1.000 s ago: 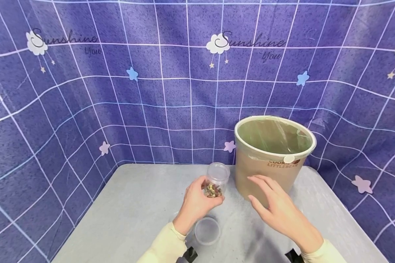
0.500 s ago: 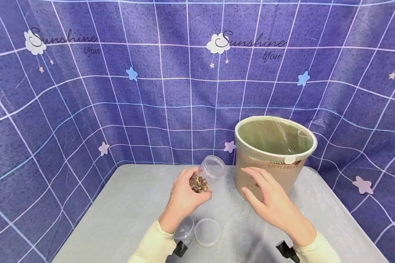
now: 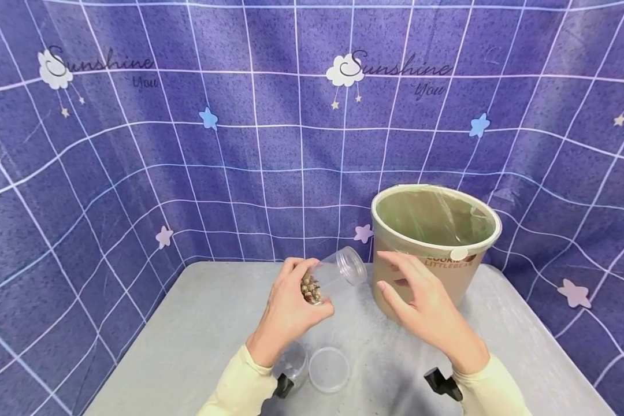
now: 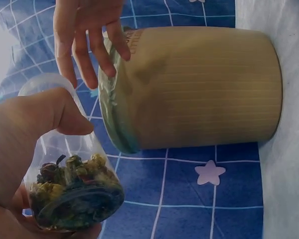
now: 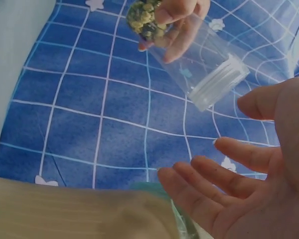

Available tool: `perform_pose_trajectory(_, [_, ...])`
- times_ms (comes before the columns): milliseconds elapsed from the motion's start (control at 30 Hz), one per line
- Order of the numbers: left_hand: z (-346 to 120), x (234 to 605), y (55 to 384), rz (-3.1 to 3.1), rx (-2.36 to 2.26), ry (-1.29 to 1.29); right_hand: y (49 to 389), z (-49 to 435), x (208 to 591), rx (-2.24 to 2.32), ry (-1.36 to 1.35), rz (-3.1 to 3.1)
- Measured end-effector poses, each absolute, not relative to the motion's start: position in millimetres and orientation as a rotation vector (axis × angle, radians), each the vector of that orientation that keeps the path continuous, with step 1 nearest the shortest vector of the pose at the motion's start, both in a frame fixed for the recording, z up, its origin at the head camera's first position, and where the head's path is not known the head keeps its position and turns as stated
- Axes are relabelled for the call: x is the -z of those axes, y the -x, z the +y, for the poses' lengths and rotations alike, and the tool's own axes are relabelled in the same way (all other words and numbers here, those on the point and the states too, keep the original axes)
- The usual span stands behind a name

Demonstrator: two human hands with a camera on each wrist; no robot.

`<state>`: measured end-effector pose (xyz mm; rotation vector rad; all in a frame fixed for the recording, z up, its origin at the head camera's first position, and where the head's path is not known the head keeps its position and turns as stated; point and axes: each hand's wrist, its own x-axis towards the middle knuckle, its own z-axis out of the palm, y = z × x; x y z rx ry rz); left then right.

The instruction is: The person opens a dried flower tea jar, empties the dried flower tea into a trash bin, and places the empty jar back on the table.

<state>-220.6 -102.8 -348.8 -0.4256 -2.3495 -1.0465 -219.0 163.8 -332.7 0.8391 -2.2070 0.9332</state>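
Note:
My left hand point(image 3: 291, 306) grips a clear plastic jar point(image 3: 335, 275) near its base, fingers and thumb round the wall. The jar leans well over to the right, its open mouth towards the bin. Dried flower buds point(image 3: 310, 289), yellowish, green and brown, sit gathered at its bottom end; the left wrist view shows these buds point(image 4: 72, 174) through the clear wall. My right hand point(image 3: 423, 303) hovers in front of the bin point(image 3: 449, 263), fingers spread and loosely bent, holding nothing. In the right wrist view that hand point(image 5: 249, 184) is apart from the jar's threaded mouth.
A round clear lid point(image 3: 329, 370) lies flat on the grey table point(image 3: 203, 323). Beside it stands another clear jar point(image 3: 293, 361), partly hidden by my left wrist. The beige bin has a plastic liner. A purple patterned curtain point(image 3: 270, 196) hangs behind and around.
The jar has gone left with my left hand and tipped from nearly upright to strongly leaning right. My right hand has shifted slightly left and up.

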Motion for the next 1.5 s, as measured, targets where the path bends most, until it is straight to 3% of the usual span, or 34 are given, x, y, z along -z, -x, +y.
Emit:
perform_pose_trajectory(767, [-95, 359, 227, -2.284, 0.802, 0.575, 230, 146, 353, -1.072, -0.849, -2.241])
perform_pose_trajectory(1500, [-95, 377, 233, -2.345, 0.510, 0.677, 236, 115, 379, -1.232, -0.369, -2.423])
